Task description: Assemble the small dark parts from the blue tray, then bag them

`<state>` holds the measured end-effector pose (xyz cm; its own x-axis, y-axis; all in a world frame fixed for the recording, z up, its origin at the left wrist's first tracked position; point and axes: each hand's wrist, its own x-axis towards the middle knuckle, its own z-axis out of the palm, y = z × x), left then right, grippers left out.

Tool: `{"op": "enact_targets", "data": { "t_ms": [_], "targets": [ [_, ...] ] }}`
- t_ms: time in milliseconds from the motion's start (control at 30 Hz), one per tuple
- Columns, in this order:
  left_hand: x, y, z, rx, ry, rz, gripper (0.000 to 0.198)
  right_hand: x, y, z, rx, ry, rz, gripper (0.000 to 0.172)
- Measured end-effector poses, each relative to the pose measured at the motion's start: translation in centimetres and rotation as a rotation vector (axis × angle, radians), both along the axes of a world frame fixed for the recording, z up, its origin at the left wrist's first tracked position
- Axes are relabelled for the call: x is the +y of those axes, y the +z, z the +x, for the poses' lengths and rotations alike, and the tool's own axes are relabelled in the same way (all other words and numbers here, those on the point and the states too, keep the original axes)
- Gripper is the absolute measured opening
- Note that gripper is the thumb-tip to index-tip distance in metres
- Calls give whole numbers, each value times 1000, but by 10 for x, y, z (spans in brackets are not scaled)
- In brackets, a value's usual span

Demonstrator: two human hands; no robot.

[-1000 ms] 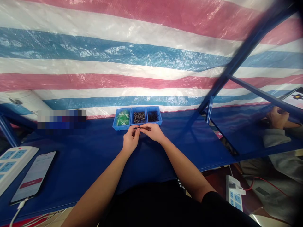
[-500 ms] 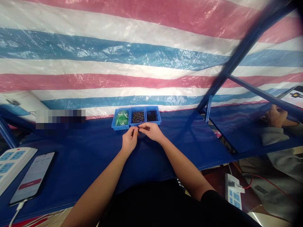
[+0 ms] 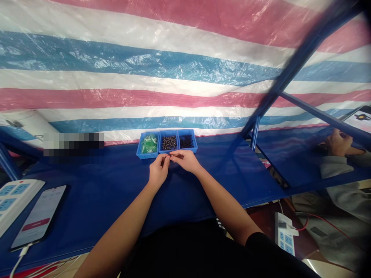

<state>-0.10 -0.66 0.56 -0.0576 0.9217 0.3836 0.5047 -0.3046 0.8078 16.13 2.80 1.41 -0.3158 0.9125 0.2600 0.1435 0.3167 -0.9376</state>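
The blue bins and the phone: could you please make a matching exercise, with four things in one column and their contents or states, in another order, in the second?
Things
1. Left bin
2. Middle bin
3. Right bin
4. Phone

Contents or states
A. holds dark pieces
B. connected to a white cable
C. holds green items
D. holds small metallic-looking pieces

Right pairs: 1-C, 2-D, 3-A, 4-B
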Motion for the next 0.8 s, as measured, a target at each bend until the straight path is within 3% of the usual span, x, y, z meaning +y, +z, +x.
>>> {"op": "enact_targets", "data": {
  "t_ms": [800],
  "targets": [
    [-2,3,1,-12,-15,-22,26,0,-2,-2,30,-20,-8,27]
  ]
}}
